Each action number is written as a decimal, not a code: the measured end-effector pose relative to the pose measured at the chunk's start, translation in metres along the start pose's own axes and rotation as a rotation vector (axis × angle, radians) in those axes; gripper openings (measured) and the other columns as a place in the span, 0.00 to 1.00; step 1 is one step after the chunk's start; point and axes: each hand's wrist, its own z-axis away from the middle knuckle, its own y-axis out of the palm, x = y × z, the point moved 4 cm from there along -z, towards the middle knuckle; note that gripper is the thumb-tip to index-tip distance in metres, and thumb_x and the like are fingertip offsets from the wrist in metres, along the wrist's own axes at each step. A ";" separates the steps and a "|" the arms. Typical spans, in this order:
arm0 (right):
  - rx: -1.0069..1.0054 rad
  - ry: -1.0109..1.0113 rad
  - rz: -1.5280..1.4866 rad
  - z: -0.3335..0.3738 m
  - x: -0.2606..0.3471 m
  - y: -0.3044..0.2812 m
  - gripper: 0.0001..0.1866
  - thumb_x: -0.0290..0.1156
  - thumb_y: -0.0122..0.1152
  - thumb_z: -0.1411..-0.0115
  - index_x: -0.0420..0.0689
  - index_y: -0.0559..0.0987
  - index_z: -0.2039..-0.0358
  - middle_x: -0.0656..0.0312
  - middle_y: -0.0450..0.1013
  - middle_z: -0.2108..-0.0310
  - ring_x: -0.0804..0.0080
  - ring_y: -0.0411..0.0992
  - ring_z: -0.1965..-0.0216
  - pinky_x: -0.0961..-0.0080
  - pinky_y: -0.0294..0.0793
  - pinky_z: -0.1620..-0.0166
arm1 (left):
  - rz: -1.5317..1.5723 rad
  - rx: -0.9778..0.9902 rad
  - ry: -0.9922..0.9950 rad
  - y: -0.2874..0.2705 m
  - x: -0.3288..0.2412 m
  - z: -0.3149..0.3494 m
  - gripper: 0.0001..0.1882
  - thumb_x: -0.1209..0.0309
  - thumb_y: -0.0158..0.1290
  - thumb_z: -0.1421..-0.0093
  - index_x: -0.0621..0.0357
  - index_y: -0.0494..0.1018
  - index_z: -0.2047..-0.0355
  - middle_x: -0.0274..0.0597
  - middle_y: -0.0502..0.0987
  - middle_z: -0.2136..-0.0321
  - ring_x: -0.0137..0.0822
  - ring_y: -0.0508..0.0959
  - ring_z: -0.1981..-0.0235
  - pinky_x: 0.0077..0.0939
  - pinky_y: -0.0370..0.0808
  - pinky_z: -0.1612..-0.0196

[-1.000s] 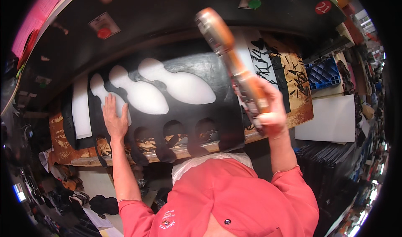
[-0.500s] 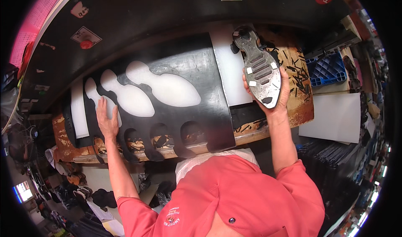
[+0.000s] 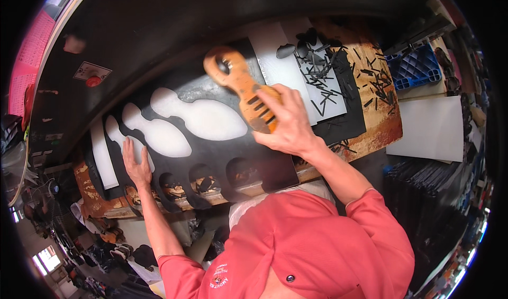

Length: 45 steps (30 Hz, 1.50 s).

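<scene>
My right hand (image 3: 291, 122) grips a sole-shaped cutting die (image 3: 238, 79) by its near end. Its orange, slotted face is up, and it hangs tilted over a black sheet (image 3: 211, 152), slightly blurred by motion. Sole-shaped holes in that sheet show white underneath, the widest hole (image 3: 206, 120) lying just left of the die. Round notches run along the sheet's near edge. My left hand (image 3: 137, 164) rests flat, fingers stretched, across the narrow leftmost hole and the sheet around it.
Black offcut strips (image 3: 320, 79) lie on a white board (image 3: 272, 69) and on the worn wooden block (image 3: 389, 130). A dark machine beam with a red button (image 3: 93, 80) spans the far side. At right are a blue crate (image 3: 415, 69), a white sheet (image 3: 428, 130) and stacked black sheets (image 3: 423, 193).
My right hand has carried the die left, from over the white board to above the black sheet, and turned it from its metallic face to its orange one. My left hand stays on the sheet.
</scene>
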 end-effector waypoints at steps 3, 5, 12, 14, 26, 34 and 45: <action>0.067 -0.131 0.078 -0.013 -0.010 0.019 0.37 0.45 0.75 0.46 0.42 0.79 0.37 0.40 0.69 0.39 0.41 0.67 0.38 0.49 0.69 0.34 | 0.022 -0.008 0.001 0.000 0.001 0.001 0.28 0.66 0.63 0.31 0.60 0.73 0.32 0.48 0.71 0.29 0.50 0.67 0.26 0.45 0.62 0.25; 0.020 -0.270 0.111 -0.031 -0.034 0.016 0.34 0.47 0.71 0.40 0.43 0.79 0.37 0.40 0.70 0.38 0.41 0.67 0.36 0.49 0.68 0.33 | 0.028 -0.012 -0.005 -0.001 0.001 0.002 0.28 0.67 0.63 0.31 0.60 0.73 0.32 0.48 0.71 0.29 0.51 0.67 0.26 0.44 0.62 0.25; 0.109 -0.169 0.396 -0.097 -0.159 0.009 0.20 0.37 0.48 0.25 0.40 0.82 0.44 0.48 0.77 0.44 0.53 0.73 0.40 0.53 0.69 0.33 | 0.014 -0.013 -0.005 -0.001 -0.001 0.000 0.28 0.67 0.63 0.31 0.60 0.73 0.33 0.48 0.72 0.30 0.51 0.68 0.27 0.44 0.63 0.25; 0.092 -0.070 0.447 -0.099 -0.188 -0.011 0.18 0.35 0.46 0.25 0.40 0.82 0.48 0.49 0.78 0.49 0.53 0.75 0.45 0.50 0.71 0.38 | 0.023 -0.027 0.015 -0.002 -0.002 -0.001 0.28 0.67 0.63 0.31 0.60 0.73 0.33 0.48 0.73 0.30 0.51 0.68 0.27 0.44 0.63 0.26; 0.285 -0.169 0.037 -0.001 -0.016 0.008 0.48 0.50 0.79 0.45 0.38 0.70 0.30 0.34 0.61 0.29 0.35 0.63 0.31 0.45 0.65 0.29 | 0.033 -0.060 -0.001 -0.002 -0.007 -0.001 0.29 0.66 0.67 0.34 0.58 0.75 0.34 0.46 0.75 0.32 0.49 0.69 0.27 0.43 0.65 0.26; 0.254 -0.125 0.124 -0.006 -0.009 0.021 0.43 0.38 0.75 0.57 0.40 0.79 0.37 0.39 0.61 0.30 0.40 0.65 0.39 0.50 0.70 0.34 | 0.002 -0.092 -0.025 -0.006 -0.014 -0.002 0.32 0.60 0.69 0.37 0.60 0.76 0.36 0.49 0.75 0.33 0.52 0.70 0.29 0.46 0.65 0.27; 0.075 0.077 0.266 0.010 -0.076 -0.039 0.42 0.31 0.74 0.53 0.45 0.78 0.33 0.43 0.64 0.29 0.44 0.65 0.34 0.56 0.67 0.31 | -0.061 -0.101 -0.071 -0.030 -0.015 0.079 0.42 0.59 0.70 0.39 0.58 0.65 0.28 0.60 0.64 0.27 0.66 0.61 0.26 0.59 0.60 0.26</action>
